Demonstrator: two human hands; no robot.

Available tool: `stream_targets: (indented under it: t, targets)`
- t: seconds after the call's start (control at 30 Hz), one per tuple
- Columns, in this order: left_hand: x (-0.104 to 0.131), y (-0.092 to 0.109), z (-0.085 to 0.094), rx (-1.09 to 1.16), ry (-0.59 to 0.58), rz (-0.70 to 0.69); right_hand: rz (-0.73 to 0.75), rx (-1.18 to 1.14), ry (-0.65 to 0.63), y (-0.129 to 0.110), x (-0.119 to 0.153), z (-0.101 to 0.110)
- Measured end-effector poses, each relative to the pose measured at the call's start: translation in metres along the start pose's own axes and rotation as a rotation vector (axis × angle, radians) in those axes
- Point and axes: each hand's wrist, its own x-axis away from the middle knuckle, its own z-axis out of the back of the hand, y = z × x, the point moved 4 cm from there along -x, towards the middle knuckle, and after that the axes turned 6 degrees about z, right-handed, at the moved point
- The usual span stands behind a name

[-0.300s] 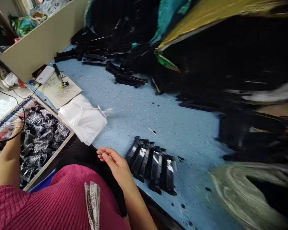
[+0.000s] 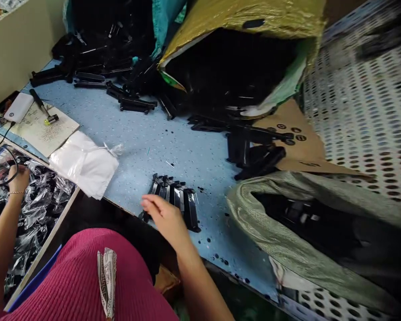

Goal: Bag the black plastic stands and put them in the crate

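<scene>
Taking the white stack (image 2: 87, 165) on the blue table (image 2: 133, 133) as the landmark, the row of black parts (image 2: 177, 198) lies to its right, well apart, near the table's front edge. The parts sit side by side, their long axes running roughly from the front edge toward the back of the table, the leftmost slanting more than the others. The right hand (image 2: 165, 218) is much the nearer: it is to the right of the white stack, its forearm coming in from the front, and it covers the near left part of the row in this view. Its thumb and fingers are loosely curled, with nothing seen in them; whether they touch or grip a part cannot be told. The left hand (image 2: 19, 178) is on the other side of the white stack, to its left, in the bin (image 2: 44, 248) among clear-wrapped black pieces (image 2: 36, 205). A cable (image 2: 16, 162) crosses it and its fingertips are hidden, so its grip cannot be told. Beyond the white stack lies a loose black heap (image 2: 133, 104).
</scene>
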Motion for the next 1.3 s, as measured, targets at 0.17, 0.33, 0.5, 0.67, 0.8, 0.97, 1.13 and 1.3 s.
stream_targets:
  t: [0.17,0.33,0.5,0.67,0.8,0.97,1.13,1.3]
  targets:
    - [0.113,0.123,-0.023,0.274,-0.308,-0.562,-0.317,0.814,-0.136,0.0,0.0,0.03]
    - [0.165,0.199,-0.042,0.12,-0.408,-0.821,-0.302,0.795,-0.109,-0.001,-0.002,0.013]
    - [0.119,0.185,-0.052,0.391,-0.751,-0.415,-0.183,0.058,0.051,0.027,-0.005,0.01]
    - [0.113,0.179,-0.052,0.699,-1.087,-0.144,-0.054,-0.983,-0.06,-0.012,-0.028,-0.039]
    - [0.119,0.185,-0.051,0.667,-0.977,-0.174,-0.064,-1.25,-0.194,-0.053,-0.063,-0.086]
    - [0.108,0.177,-0.034,0.841,-0.884,-0.303,-0.108,-1.243,-0.082,-0.035,-0.09,-0.086]
    - [0.115,0.174,-0.015,0.573,-0.562,-0.836,-0.084,-1.177,0.064,-0.015,-0.06,-0.061]
    - [0.123,0.179,-0.018,0.517,-0.534,-0.817,-0.223,-1.26,-0.417,-0.024,-0.014,-0.091]
